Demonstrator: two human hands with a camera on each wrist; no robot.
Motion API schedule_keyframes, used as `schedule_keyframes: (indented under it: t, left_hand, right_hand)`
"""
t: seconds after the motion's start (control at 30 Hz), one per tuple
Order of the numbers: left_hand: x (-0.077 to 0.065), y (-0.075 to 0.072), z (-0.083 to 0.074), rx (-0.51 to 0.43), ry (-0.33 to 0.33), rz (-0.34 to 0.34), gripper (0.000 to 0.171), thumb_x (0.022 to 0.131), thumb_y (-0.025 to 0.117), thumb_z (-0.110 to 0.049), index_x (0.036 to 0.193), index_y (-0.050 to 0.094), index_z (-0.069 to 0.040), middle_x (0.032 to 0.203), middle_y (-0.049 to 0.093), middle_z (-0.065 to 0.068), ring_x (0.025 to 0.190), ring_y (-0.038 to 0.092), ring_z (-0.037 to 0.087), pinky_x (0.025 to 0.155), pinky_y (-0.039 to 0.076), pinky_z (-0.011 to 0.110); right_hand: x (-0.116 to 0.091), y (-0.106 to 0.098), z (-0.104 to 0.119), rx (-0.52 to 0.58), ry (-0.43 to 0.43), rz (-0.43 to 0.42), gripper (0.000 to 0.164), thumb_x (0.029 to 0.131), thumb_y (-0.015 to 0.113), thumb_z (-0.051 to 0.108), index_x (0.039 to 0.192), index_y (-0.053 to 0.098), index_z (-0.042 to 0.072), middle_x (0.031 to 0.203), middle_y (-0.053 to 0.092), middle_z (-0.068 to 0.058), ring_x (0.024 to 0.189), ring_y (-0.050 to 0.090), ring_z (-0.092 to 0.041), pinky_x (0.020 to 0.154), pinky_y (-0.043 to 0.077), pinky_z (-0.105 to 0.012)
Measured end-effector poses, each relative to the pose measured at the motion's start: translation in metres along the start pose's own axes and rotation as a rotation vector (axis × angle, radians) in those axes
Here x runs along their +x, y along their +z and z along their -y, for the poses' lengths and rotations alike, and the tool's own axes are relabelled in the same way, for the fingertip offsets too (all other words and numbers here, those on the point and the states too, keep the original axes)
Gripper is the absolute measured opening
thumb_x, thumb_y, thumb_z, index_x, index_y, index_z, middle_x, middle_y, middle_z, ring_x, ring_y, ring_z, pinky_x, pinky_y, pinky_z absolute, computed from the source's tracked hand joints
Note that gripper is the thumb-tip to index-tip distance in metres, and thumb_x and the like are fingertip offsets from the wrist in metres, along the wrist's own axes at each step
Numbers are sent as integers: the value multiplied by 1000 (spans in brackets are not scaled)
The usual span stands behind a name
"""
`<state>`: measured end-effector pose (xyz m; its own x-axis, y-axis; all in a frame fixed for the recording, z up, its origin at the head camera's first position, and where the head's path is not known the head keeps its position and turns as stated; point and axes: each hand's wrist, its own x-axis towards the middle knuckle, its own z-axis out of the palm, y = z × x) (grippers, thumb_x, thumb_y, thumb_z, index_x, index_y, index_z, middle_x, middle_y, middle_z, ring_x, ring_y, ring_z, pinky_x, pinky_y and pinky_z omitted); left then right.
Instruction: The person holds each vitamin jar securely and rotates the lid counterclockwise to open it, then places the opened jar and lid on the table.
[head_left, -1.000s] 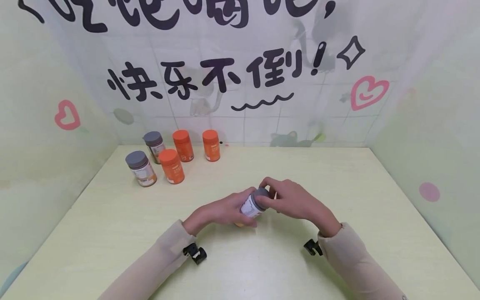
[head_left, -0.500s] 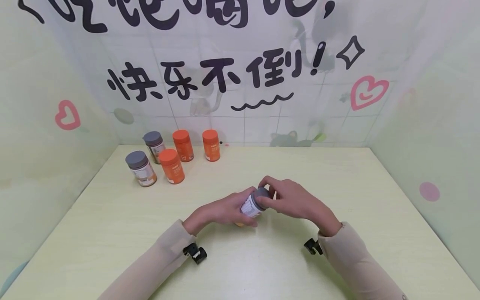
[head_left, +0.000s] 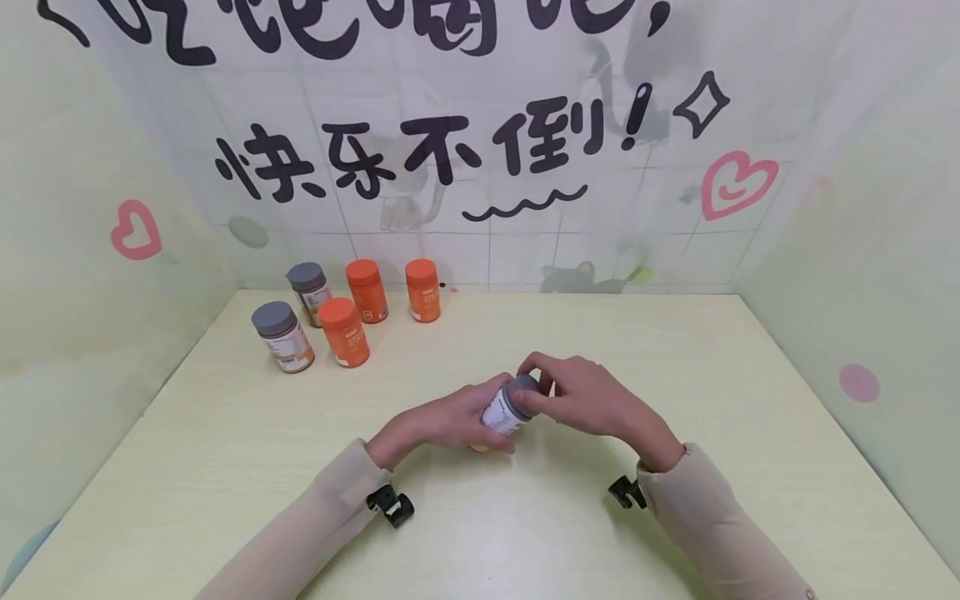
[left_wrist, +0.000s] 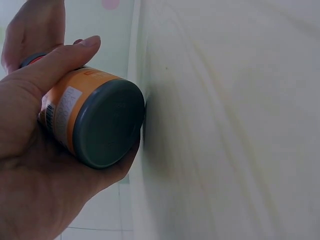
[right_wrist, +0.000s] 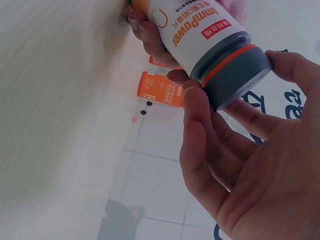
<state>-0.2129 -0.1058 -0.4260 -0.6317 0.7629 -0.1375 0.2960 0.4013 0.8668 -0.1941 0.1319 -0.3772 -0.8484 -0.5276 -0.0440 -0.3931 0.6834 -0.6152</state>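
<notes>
The place looks like a booth-like workspace, though the wider room cannot be told. A pale wood-grain table is enclosed by a far backdrop printed with black Chinese lettering and tile-like lines, plus a left sheet and right sheet, both pale and printed.

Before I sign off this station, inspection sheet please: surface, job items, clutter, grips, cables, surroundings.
Surface: pale wood-grain tabletop, no spill seen.
Job items: ImmPower bottle, tilted; grey lid on, whether loosened can't tell.
Clutter: five capped bottles standing back left, three orange bottles and two grey-capped bottles.
Left grip: wrapped round the bottle's body.
Right grip: thumb and fingers on the lid.
Cables: nothing seen.
Surroundings: backdrop with black Chinese lettering behind; black device at the left cuff, another at the right.
</notes>
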Motion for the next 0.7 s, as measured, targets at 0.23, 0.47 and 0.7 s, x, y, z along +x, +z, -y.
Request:
schedule_keyframes:
  t: [0.23, 0.47, 0.7]
  left_hand:
    - [0, 0, -1, 2, -1, -5, 63, 88, 81, -21, 139, 42, -19, 122, 63, 2, 105, 61, 19, 82, 56, 33]
    - [0, -1, -2, 11, 7, -4, 63, 88, 81, -21, 138, 43, -19, 121, 62, 3, 106, 62, 18, 86, 56, 32]
    - [-1, -1, -2, 7, 5, -3, 64, 89, 80, -21, 140, 42, -18, 123, 62, 3, 106, 61, 18, 86, 55, 32]
  right_hand:
    - [0, 1, 0, -21, 11, -21, 34, 99, 59, 58, 119, 63, 31, 89, 69, 6, 67, 62, -15, 60, 51, -32]
    - [0, 0, 1, 3, 9, 8, 34, 99, 59, 56, 122, 62, 31, 92, 70, 4, 68, 64, -17, 62, 52, -33]
    - [0, 1, 2, 27, 25, 16, 37, 100, 58, 56, 124, 61, 28, 95, 72, -1, 69, 69, -23, 62, 54, -34]
